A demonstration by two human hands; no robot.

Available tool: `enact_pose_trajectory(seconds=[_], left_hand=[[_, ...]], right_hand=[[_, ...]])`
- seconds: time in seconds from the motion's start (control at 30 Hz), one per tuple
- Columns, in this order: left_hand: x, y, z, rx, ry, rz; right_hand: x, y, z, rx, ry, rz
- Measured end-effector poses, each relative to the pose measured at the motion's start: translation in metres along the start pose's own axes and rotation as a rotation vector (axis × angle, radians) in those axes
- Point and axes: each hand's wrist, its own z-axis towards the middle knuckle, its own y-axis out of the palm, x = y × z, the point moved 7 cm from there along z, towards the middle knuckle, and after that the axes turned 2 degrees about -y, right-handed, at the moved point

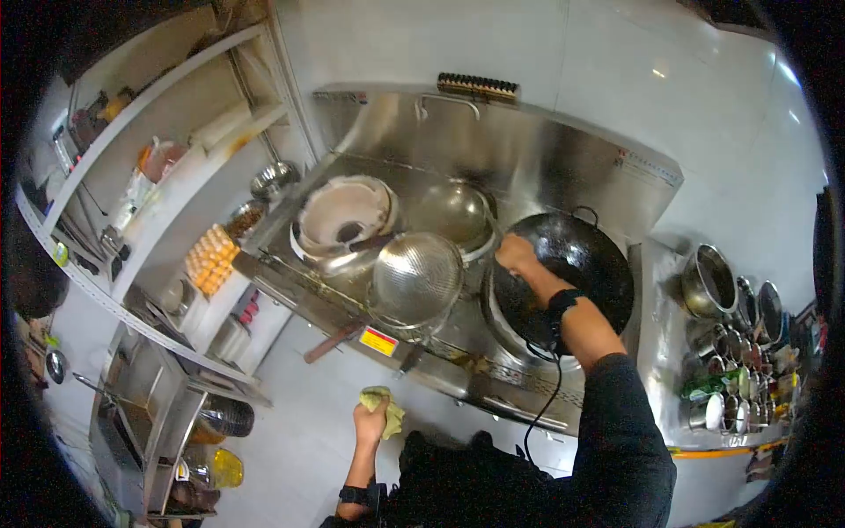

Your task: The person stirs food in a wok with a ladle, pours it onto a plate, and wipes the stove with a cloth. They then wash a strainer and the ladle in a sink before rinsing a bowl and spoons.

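Observation:
My left hand point(370, 422) is closed around a crumpled yellow-green cloth point(385, 407), held in front of the stove over the floor. My right hand point(518, 255) is a fist at the left rim of a large black wok point(598, 273); whatever it grips is hidden. The wok sits tilted on the right burner, its small loop handle point(584, 212) at the back. Left of my right hand, a round perforated strainer point(416, 280) rests over the stove's middle, its wooden handle point(333, 344) sticking out past the front edge. Behind it lies a metal bowl-shaped pan point(451, 214).
A bare burner ring point(345, 214) occupies the stove's left side. White shelves point(198, 189) hold bags and an egg tray point(211, 259) at left. To the right, a metal counter point(656, 352) carries a steel pot point(709, 281) and several seasoning containers. A black cable point(547, 405) hangs from my right wrist.

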Motion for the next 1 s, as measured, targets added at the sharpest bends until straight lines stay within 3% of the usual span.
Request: enact_pose_trajectory(seconds=[0.07, 0.1, 0.17, 0.27, 0.33, 0.37, 0.4, 0.47, 0.6, 0.67, 0.73, 0.83, 0.87, 0.93, 0.97, 1.0], left_hand=[[0.004, -0.023, 0.026, 0.051, 0.114, 0.188], [0.026, -0.031, 0.030, 0.026, 0.141, 0.242], [0.060, -0.040, 0.050, 0.022, 0.416, 0.470], [0.047, -0.043, 0.106, -0.049, 0.672, 0.755], [0.058, -0.036, 0.132, -0.124, 0.837, 0.880], [0.049, -0.038, 0.153, -0.161, 0.844, 0.747], [0.080, -0.036, 0.145, -0.166, 0.978, 0.888], [0.054, -0.027, 0.190, -0.367, 0.797, 0.910], [0.033, -0.021, 0.221, -0.529, 0.680, 0.833], [-0.004, -0.015, 0.242, -0.688, 0.554, 0.888], [-0.045, -0.003, 0.264, -0.820, 0.437, 0.958], [-0.047, -0.006, 0.265, -0.666, 0.594, 0.902], [-0.038, -0.009, 0.257, -0.620, 0.631, 0.838], [-0.010, -0.019, 0.246, -0.642, 0.509, 0.686], [-0.040, -0.019, 0.264, -0.625, 0.579, 0.555], [-0.039, -0.023, 0.261, -0.621, 0.598, 0.530]], right_hand=[[0.006, 0.049, 0.021, -0.288, 0.272, 0.501], [0.015, 0.074, 0.031, -0.301, 0.367, 0.865], [0.032, 0.112, 0.042, -0.295, 0.547, 1.589], [-0.013, 0.090, -0.003, -0.294, 0.657, 1.932], [-0.017, 0.087, -0.005, -0.402, 0.564, 2.125], [-0.018, 0.079, -0.011, -0.357, 0.562, 2.176], [-0.024, 0.065, -0.020, -0.313, 0.556, 2.226], [-0.027, 0.039, -0.036, -0.265, 0.495, 2.311], [-0.032, -0.021, -0.089, -0.111, 0.398, 2.296], [-0.012, -0.038, -0.117, 0.030, 0.382, 2.135], [-0.013, -0.050, -0.152, -0.005, 0.367, 2.189], [0.023, -0.048, -0.206, 0.304, 0.518, 1.936], [0.042, -0.037, -0.219, 0.257, 0.495, 1.965], [0.047, -0.026, -0.259, 0.308, 0.611, 1.828], [0.051, -0.019, -0.279, 0.362, 0.675, 1.709], [0.062, -0.007, -0.294, 0.282, 0.689, 1.656]])
